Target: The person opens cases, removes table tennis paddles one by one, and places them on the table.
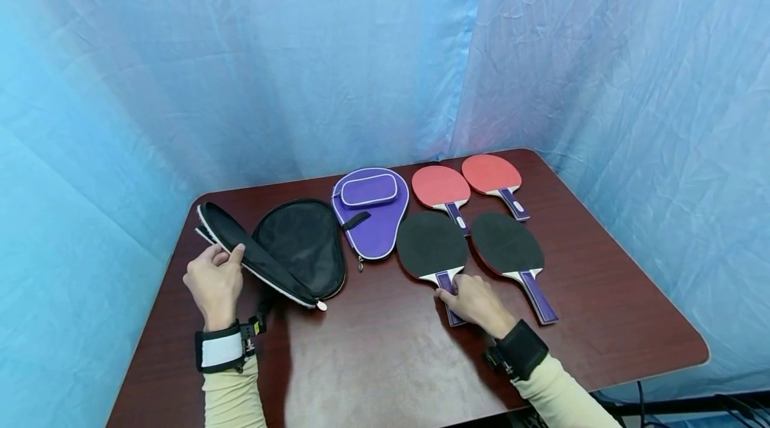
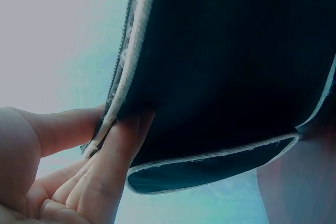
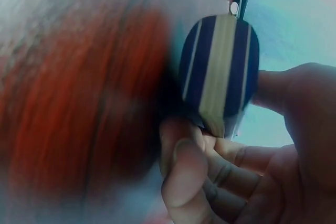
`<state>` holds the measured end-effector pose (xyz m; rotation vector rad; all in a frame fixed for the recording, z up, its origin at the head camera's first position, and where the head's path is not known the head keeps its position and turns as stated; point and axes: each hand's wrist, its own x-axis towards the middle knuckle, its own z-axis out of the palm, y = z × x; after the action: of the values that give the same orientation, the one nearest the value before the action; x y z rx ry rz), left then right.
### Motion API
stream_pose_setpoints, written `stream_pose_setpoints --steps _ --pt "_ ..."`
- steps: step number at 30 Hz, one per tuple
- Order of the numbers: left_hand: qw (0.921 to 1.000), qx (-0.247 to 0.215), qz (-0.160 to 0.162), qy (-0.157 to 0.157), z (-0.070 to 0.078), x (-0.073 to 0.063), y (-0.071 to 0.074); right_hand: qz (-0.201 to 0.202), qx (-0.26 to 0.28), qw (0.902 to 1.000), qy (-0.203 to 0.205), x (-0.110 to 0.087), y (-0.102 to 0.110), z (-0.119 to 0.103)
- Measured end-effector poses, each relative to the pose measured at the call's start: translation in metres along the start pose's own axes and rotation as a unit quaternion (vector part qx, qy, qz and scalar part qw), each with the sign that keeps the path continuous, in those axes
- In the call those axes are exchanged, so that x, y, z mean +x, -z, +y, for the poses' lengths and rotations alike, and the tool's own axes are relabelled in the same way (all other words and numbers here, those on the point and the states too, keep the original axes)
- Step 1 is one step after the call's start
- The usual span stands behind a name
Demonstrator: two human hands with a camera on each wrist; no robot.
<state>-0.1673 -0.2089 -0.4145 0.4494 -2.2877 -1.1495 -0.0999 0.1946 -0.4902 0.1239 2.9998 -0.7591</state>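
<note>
My left hand (image 1: 213, 281) pinches the raised edge of the white-trimmed flap (image 1: 249, 251) of a black paddle case (image 1: 301, 244). In the left wrist view, thumb and fingers lie on both sides of the zippered rim (image 2: 126, 77), and the flap's dark inside faces the camera. My right hand (image 1: 478, 304) grips the purple handle of a black-faced table tennis paddle (image 1: 432, 244) on the table. The striped butt of that handle (image 3: 219, 66) shows between thumb and fingers in the right wrist view.
A zipped purple paddle case (image 1: 379, 224) lies beside the black one. Another black-faced paddle (image 1: 507, 242) is to the right, with two red-faced paddles, one left (image 1: 440, 186) and one right (image 1: 490, 172), behind. Blue curtains (image 1: 301, 67) surround the brown table (image 1: 361, 361).
</note>
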Motion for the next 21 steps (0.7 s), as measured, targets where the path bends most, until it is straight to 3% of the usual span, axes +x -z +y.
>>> stream_pose_setpoints --steps 21 --pt "1.0000 0.000 -0.002 -0.005 -0.0003 -0.0007 0.0006 0.001 0.022 0.9997 0.008 0.0028 0.0008 0.0008"
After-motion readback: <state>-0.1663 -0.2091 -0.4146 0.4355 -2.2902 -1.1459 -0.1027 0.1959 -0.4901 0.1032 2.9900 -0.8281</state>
